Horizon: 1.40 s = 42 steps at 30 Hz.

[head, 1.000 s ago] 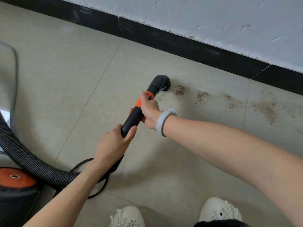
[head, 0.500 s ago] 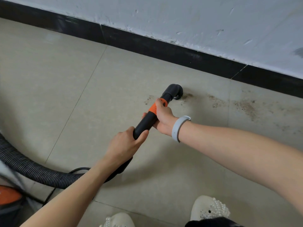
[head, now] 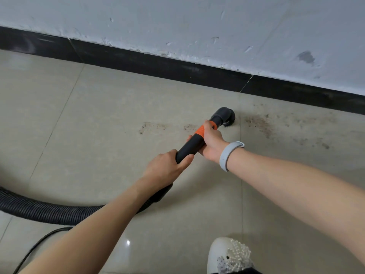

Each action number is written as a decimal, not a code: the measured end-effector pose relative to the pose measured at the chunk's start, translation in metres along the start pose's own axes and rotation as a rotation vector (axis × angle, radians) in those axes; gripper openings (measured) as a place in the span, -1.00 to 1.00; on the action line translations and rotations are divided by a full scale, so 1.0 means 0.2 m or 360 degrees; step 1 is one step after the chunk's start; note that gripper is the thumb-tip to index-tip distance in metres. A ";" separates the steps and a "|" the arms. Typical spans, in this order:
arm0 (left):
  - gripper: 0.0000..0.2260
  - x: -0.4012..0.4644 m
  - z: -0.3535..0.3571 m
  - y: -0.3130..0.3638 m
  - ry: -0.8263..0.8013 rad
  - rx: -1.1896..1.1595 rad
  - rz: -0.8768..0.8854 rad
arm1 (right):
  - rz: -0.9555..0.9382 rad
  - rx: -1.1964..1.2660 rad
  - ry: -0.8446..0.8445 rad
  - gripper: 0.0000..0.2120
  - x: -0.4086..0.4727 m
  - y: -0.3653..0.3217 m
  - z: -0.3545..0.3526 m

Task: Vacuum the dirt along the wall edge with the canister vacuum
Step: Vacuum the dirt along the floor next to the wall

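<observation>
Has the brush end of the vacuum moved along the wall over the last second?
Yes. The brush head moved rightward along the dirt streak, passing patches that lay to its right before.

The brush nozzle (head: 225, 116) has been carried rightward along the black skirting (head: 158, 66), past the floor's tile joint (head: 241, 155). A thinned dirt smear (head: 158, 126) is now left behind it, with a darker patch (head: 258, 123) just ahead.

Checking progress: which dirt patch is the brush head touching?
None: the brush head sits between the faint left smear and the darker right patch.
</observation>
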<state>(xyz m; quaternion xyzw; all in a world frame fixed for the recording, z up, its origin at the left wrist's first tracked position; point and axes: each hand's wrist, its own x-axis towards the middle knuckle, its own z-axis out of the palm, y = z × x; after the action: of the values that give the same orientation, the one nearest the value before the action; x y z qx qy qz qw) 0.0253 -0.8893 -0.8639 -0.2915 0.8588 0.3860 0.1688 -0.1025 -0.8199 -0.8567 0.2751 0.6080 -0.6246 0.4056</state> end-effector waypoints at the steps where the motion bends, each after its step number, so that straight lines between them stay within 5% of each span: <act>1: -0.62 0.02 0.00 0.03 -0.0022 0.0012 0.0023 | -0.0013 0.0005 0.0034 -0.74 0.00 -0.03 -0.02; 15: -0.59 -0.05 -0.08 -0.17 0.0389 -0.0010 -0.0174 | 0.0004 -0.0199 -0.0266 -0.72 0.02 0.06 0.28; 30: -0.59 -0.06 0.18 0.05 0.0086 0.0366 0.0139 | 0.0111 0.0175 0.0122 -0.71 -0.01 0.08 -0.24; 42: -0.60 0.34 0.06 0.27 0.0108 0.0297 0.0147 | -0.0129 0.0191 0.0095 -0.67 0.22 -0.28 -0.15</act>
<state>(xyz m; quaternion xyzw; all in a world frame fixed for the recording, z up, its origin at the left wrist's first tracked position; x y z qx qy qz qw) -0.0607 -0.8779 -0.8766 -0.2475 0.9088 0.3016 0.1481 -0.1760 -0.8011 -0.8665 0.2926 0.5919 -0.6675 0.3443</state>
